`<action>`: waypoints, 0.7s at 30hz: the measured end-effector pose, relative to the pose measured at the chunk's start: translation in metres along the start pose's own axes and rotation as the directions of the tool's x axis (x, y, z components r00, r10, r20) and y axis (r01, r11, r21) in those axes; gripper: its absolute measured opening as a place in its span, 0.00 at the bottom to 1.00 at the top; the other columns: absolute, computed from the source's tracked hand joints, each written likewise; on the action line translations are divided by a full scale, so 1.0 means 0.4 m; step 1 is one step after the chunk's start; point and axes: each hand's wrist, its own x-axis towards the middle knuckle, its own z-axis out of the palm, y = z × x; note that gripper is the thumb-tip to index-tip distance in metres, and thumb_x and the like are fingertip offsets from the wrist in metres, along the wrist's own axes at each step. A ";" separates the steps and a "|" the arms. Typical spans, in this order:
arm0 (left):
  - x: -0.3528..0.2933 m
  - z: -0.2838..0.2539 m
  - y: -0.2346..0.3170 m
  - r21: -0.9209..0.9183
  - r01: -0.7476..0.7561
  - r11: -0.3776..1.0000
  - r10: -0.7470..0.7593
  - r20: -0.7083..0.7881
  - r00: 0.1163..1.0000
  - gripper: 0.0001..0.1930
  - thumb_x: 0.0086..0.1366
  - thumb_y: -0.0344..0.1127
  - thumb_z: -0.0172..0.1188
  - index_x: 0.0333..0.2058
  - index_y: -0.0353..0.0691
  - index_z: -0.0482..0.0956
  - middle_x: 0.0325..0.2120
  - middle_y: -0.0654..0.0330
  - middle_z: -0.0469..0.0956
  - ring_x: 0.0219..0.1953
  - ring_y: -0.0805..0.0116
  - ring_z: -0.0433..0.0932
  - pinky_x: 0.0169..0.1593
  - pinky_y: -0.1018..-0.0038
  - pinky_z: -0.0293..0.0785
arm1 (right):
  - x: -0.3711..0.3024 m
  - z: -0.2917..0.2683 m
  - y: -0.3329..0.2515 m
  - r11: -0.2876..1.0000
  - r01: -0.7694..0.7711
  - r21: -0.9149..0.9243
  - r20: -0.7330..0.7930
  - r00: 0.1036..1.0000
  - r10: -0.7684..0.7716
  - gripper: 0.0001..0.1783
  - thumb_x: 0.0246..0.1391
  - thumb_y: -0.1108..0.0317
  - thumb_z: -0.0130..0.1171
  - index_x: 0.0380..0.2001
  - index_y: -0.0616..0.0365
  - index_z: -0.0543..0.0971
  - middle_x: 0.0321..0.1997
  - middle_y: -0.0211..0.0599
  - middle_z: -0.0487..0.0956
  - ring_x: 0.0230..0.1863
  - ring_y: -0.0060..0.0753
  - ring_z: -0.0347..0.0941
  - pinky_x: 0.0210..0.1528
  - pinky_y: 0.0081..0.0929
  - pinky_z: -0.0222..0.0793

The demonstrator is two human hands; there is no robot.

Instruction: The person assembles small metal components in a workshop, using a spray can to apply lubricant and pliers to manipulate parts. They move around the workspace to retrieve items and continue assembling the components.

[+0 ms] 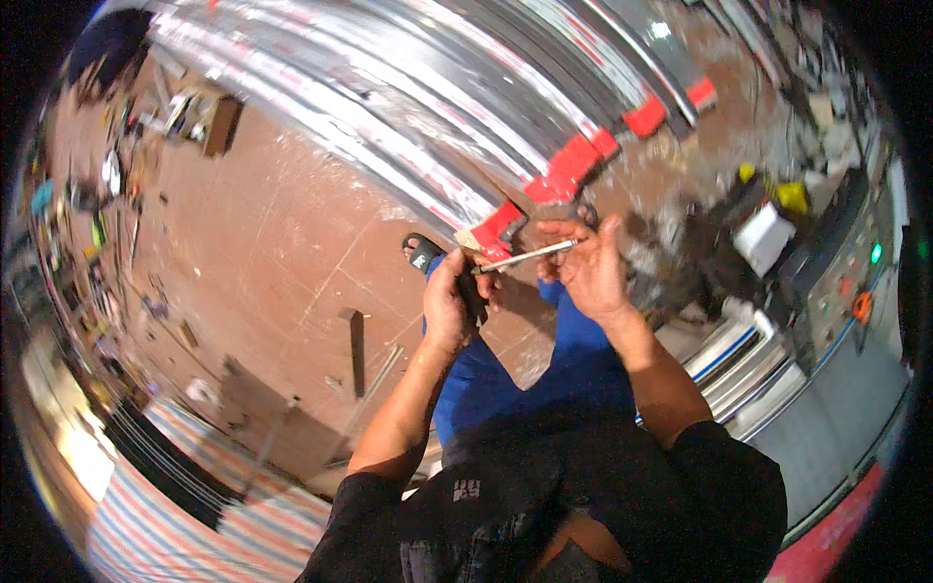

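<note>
While both hands hover above the brown tiled floor (292, 243), the right hand (593, 272) pinches a thin silvery metal rod (525, 257), seemingly stiff, light and slippery; the left hand (449, 301) grips its near end, fingers closed.

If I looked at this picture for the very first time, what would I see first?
Probably the big bundle of shiny silver metal bars with bright red end caps, stretching across the top over the brown floor. Right below, in the middle, the person's left hand and right hand hold a thin silver rod between them. At the bottom left lies a striped sheet of red, white and blue.
</note>
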 end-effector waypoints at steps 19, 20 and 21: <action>-1.041 -0.718 0.820 0.739 -0.666 -0.101 0.794 0.464 0.393 0.11 0.59 0.38 0.66 0.28 0.40 0.74 0.23 0.56 0.73 0.28 0.52 0.72 0.34 0.62 0.69 | -0.043 1.436 0.440 0.270 -0.259 -0.927 0.228 0.178 0.957 0.16 0.68 0.57 0.48 0.47 0.56 0.78 0.20 0.21 0.61 0.20 0.14 0.53 0.22 0.18 0.49; -1.049 -0.744 0.854 0.760 -0.648 -0.036 0.786 0.422 0.451 0.11 0.61 0.40 0.64 0.30 0.39 0.75 0.24 0.54 0.74 0.29 0.52 0.73 0.35 0.62 0.69 | -0.034 1.476 0.445 0.299 0.031 -0.954 0.294 0.304 0.906 0.17 0.68 0.59 0.48 0.48 0.58 0.78 0.23 0.24 0.67 0.24 0.16 0.61 0.26 0.18 0.58; -1.047 -0.765 0.879 0.765 -0.643 0.035 0.819 0.346 0.457 0.12 0.62 0.40 0.64 0.30 0.38 0.75 0.25 0.53 0.75 0.30 0.52 0.74 0.35 0.62 0.70 | -0.019 1.513 0.457 0.288 0.185 -0.940 0.339 0.391 0.856 0.17 0.68 0.59 0.48 0.48 0.59 0.78 0.25 0.26 0.69 0.26 0.18 0.64 0.29 0.19 0.61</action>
